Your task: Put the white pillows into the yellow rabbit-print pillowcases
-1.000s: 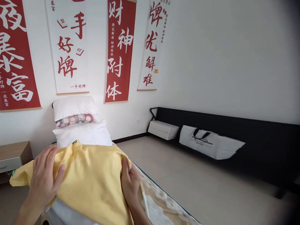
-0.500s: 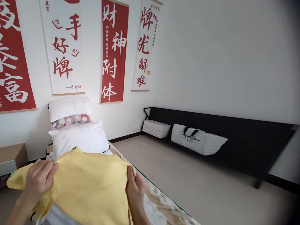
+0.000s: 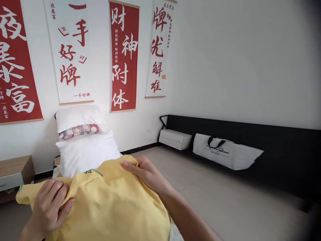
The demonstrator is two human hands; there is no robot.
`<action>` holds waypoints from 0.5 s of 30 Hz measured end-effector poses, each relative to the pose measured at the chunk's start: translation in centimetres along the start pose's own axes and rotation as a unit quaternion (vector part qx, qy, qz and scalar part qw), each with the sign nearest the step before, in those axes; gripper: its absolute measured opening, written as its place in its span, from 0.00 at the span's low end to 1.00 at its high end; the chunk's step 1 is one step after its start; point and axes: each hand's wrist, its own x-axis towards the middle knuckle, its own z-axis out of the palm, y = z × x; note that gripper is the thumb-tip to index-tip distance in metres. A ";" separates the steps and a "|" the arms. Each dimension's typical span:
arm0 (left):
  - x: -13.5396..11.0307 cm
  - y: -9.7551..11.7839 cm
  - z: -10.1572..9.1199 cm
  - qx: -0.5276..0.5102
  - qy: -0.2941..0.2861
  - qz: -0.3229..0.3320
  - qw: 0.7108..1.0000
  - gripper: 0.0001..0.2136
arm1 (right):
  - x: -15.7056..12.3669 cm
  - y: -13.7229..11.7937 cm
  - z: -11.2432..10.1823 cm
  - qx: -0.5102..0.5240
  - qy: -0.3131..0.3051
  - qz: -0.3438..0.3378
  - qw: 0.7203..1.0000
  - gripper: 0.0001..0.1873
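Observation:
A yellow pillowcase with a pillow inside (image 3: 112,204) fills the lower middle of the head view, lying on the bed. My left hand (image 3: 51,207) is closed, pinching a fold of the yellow fabric near its left end. My right hand (image 3: 145,172) lies over the far top corner of the yellow pillow, fingers curled on the cloth. Beyond it, against the wall, stand stacked pillows: a white pillow (image 3: 86,154) in front, a patterned red one (image 3: 79,130) and another white one (image 3: 77,115) on top.
Red and white calligraphy scrolls (image 3: 124,57) hang on the wall. A wooden bedside cabinet (image 3: 15,170) is at the left. To the right lie tiled floor, a black headboard panel (image 3: 263,144), a white drawer unit (image 3: 175,139) and a white tote bag (image 3: 225,154).
My right hand has moved from the near right edge of the yellow pillow up to its far top corner. My left hand has closed into a pinch on the fabric.

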 end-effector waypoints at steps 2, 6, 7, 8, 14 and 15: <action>-0.1 -0.5 0.3 0.019 -0.005 -0.018 1.000 0.05 | -0.9 -0.1 0.1 -0.022 0.106 -0.070 0.992 0.26; 0.2 -1.7 1.0 0.027 -0.019 -0.047 0.998 0.08 | -3.6 2.6 -1.3 -0.114 0.235 -0.199 0.944 0.28; 0.3 -1.8 1.1 0.023 -0.025 -0.048 0.998 0.08 | -4.4 3.6 -1.8 -0.129 0.233 -0.218 0.939 0.28; 0.4 -2.0 1.2 0.021 -0.032 -0.047 0.998 0.08 | -5.0 4.6 -2.4 -0.134 0.221 -0.230 0.938 0.27; 0.3 -3.2 1.0 0.014 -0.065 -0.027 0.997 0.04 | -6.7 9.9 -4.5 -0.123 0.181 -0.175 0.960 0.30; 0.3 -3.2 0.8 0.016 -0.066 -0.028 0.997 0.03 | -6.6 10.7 -4.1 -0.123 0.196 -0.154 0.961 0.32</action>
